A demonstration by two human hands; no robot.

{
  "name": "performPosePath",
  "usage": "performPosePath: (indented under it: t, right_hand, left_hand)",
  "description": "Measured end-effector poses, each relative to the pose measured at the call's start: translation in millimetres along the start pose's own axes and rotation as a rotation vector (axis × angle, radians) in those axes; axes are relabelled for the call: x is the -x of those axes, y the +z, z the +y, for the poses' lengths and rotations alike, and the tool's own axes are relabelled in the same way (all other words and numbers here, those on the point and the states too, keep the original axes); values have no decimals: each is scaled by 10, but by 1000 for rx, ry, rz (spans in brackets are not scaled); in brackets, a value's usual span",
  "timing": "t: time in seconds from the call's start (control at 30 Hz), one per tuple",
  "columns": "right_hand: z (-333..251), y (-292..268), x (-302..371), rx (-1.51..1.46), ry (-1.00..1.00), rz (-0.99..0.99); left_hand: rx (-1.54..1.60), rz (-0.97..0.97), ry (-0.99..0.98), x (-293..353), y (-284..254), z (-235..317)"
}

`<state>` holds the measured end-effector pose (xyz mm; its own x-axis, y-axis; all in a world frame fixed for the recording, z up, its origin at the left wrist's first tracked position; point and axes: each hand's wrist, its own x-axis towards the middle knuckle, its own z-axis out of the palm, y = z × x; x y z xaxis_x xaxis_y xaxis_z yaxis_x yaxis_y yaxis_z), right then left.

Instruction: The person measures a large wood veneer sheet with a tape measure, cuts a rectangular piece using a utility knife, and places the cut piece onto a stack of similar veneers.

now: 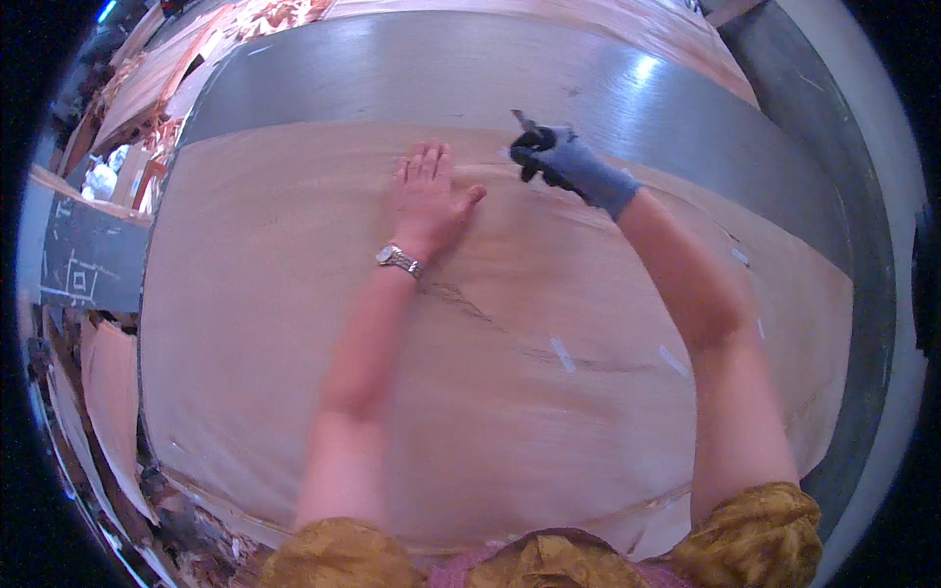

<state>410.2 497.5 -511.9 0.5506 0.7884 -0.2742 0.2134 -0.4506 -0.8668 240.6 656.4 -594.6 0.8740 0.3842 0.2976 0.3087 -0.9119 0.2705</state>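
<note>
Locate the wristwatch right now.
In the head view, the wristwatch is left of centre, worn at the wrist of the bare left hand, which lies palm-down on the tan sheet.

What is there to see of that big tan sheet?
The tan sheet is broad and thin-looking, like wood veneer, faintly streaked, with dark marks and short pale strips, perhaps tape. It lies mostly flat, slightly rippled, over a grey surface. The bare left hand rests on it; the gloved right hand is near its far edge, contact unclear.

White marks (81,280), partly squarish, on grey board (113,235) — no legible words
</note>
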Motion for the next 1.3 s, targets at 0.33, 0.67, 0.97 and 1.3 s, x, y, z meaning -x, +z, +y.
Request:
performPosePath:
  t: [0.33, 0.67, 0.97, 1.3]
  right_hand:
    - [183, 213, -357, 502, 138, 40]
    - [155, 736, 82, 127, -166, 259]
    - [-293, 1234, -214, 159, -56, -264]
    - [-277, 1617, -236, 1006, -449, -60]
  left_hand:
    - [34, 86, 133, 108, -10, 275]
    - [233, 101, 49, 37, -188, -167]
    - [119, 426, -172, 868, -550, -205]
    - [-39, 139, -180, 905, -297, 78]
